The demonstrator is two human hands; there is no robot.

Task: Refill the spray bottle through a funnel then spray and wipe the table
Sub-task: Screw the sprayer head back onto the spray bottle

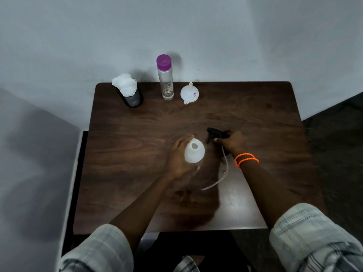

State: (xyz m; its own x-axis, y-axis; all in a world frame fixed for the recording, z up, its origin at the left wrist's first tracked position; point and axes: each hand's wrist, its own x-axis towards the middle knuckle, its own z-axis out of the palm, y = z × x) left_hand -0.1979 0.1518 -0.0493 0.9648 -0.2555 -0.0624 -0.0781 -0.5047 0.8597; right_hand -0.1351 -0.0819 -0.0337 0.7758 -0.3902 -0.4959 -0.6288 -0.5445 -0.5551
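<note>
Head view: left hand has its fingers curled round the white translucent plastic spray bottle, which stands uncapped on the dark wooden table. Right hand grips the black trigger sprayer head, its thin dip tube trailing below those fingers. Well beyond the fingers stand a white plastic funnel and a clear purple-capped bottle

Rolled, seemingly plaid sleeves; orange wristbands.
</note>
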